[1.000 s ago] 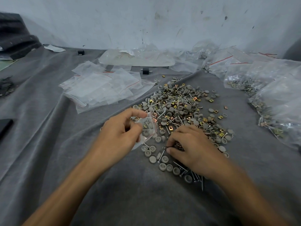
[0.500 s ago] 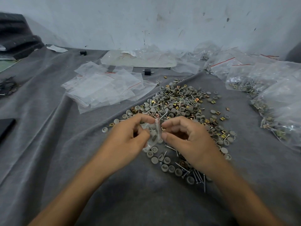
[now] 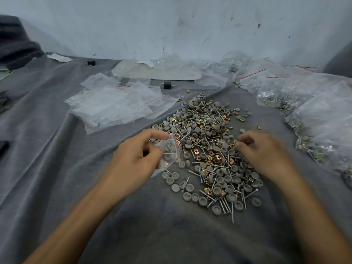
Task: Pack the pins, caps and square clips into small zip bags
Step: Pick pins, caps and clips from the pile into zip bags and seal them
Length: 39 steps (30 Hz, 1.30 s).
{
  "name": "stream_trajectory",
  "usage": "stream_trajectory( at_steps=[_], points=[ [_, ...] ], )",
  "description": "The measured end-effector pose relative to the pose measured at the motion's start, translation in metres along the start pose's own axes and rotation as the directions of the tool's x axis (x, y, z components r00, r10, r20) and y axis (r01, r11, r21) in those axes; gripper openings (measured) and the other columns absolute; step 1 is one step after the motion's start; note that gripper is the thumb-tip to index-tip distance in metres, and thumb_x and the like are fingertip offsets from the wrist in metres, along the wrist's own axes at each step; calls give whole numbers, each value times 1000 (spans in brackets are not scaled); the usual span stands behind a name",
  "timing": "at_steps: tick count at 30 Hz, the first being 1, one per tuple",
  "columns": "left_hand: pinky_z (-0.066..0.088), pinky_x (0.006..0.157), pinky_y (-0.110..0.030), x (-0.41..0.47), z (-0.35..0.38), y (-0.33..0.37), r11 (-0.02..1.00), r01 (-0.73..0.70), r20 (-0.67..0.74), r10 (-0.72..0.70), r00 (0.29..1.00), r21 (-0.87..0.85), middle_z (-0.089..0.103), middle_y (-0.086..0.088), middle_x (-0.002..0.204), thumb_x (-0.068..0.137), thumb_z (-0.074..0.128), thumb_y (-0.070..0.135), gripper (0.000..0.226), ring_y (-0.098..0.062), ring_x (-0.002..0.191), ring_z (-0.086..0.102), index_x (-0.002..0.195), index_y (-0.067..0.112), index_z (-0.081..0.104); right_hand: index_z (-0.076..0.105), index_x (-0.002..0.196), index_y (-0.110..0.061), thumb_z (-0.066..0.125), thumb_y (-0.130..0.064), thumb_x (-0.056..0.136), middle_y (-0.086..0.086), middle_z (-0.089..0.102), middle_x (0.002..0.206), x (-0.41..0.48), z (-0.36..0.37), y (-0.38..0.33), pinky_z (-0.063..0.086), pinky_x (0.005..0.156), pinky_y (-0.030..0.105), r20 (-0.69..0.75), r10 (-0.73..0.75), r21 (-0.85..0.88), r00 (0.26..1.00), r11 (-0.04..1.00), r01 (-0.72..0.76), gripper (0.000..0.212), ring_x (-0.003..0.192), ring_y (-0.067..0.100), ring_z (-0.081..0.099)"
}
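Note:
A mixed pile [image 3: 205, 134] of grey round caps, silver pins and gold square clips lies spread on the grey cloth in front of me. My left hand [image 3: 133, 161] pinches a small clear zip bag [image 3: 169, 149] at the pile's left edge; a few caps and pins show inside it. My right hand [image 3: 266, 157] hovers over the right side of the pile, blurred, its fingers curled with thumb and forefinger close together. Whether it holds a piece is unclear.
A loose stack of empty zip bags [image 3: 114, 107] lies at the back left. Filled bags [image 3: 314, 111] are heaped along the right edge. Two small black blocks [image 3: 167, 85] [image 3: 91, 62] sit further back, near the wall. A dark flat object [image 3: 3, 147] lies at the left edge.
My right hand has left the bag's mouth and swung right across the pile. My left hand keeps hold of the small bag.

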State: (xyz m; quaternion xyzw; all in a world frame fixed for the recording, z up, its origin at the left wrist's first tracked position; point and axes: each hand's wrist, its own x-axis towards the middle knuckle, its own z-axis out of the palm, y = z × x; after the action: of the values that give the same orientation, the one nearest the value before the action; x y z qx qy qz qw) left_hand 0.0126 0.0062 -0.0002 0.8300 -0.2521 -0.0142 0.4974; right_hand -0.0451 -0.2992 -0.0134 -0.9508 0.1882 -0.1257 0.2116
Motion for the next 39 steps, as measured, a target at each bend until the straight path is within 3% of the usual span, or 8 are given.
stream_trajectory(
  at_steps=[3, 8, 11, 19, 26, 30, 33, 39],
  points=[
    [40, 53, -9, 0, 1, 2, 1000, -1, -1, 1, 1000, -6, 69, 4, 65, 98, 56, 19, 25, 1, 53, 56, 110, 40, 65, 64, 127, -24, 62, -45, 95, 0, 65, 126, 2, 3, -1, 52, 94, 44, 103, 18, -30, 994, 999, -15, 38, 111, 19, 60],
    [41, 53, -9, 1, 2, 2, 1000, 7, 0, -7, 1000, 2, 69, 4, 65, 99, 57, 19, 26, 0, 54, 57, 110, 41, 65, 59, 137, -22, 60, -47, 96, 6, 60, 133, 5, 8, -6, 49, 101, 48, 131, 56, -127, 990, 991, -40, 48, 122, 28, 56],
    [41, 52, -10, 0, 3, 2, 1000, 13, 14, -13, 1000, -3, 70, 4, 66, 98, 55, 25, 24, 0, 54, 56, 109, 44, 64, 61, 134, -19, 61, -46, 95, 6, 61, 130, 6, 9, -7, 50, 99, 47, 120, 66, -134, 991, 990, -50, 47, 119, 27, 57],
    [40, 52, -8, 1, 3, 1, 1000, 7, 7, -7, 1000, 0, 70, 4, 65, 100, 56, 22, 24, 0, 53, 56, 110, 43, 64, 69, 105, -24, 65, -36, 94, -3, 67, 103, 3, 11, -12, 53, 80, 38, 67, 9, -52, 998, 999, -6, 17, 96, 19, 60],
    [39, 51, -9, 0, 2, 2, 1000, 10, 4, -10, 1000, 1, 69, 4, 65, 99, 56, 19, 26, 0, 52, 55, 111, 40, 65, 70, 104, -28, 61, -37, 96, -13, 66, 91, -7, 8, -21, 45, 67, 28, -60, -70, 169, 996, 982, 79, 15, 82, 7, 59],
    [38, 50, -8, 0, 3, 3, 1000, 12, 6, -12, 1000, 0, 69, 3, 65, 99, 56, 16, 27, 1, 52, 55, 111, 39, 65, 65, 105, -33, 56, -33, 100, -11, 64, 82, -12, 10, -24, 47, 63, 28, -42, -83, 336, 996, 937, 92, 11, 69, 5, 58],
    [38, 49, -8, -1, 3, 2, 1000, 8, 11, -8, 1000, -5, 69, 2, 65, 100, 56, 15, 28, 0, 52, 55, 110, 39, 65, 65, 104, -32, 56, -29, 101, -7, 59, 67, -14, 13, -25, 39, 48, 13, -41, -106, 417, 994, 902, 113, 9, 56, 2, 52],
    [38, 50, -8, 0, 4, 0, 1000, -5, 10, 5, 1000, 1, 69, 2, 65, 100, 56, 14, 29, 2, 50, 54, 111, 39, 64, 70, 108, -35, 64, -31, 97, -9, 72, 89, -19, 11, -36, 56, 70, 28, 5, -172, 533, 985, 834, 144, 13, 81, 3, 67]
  ],
)
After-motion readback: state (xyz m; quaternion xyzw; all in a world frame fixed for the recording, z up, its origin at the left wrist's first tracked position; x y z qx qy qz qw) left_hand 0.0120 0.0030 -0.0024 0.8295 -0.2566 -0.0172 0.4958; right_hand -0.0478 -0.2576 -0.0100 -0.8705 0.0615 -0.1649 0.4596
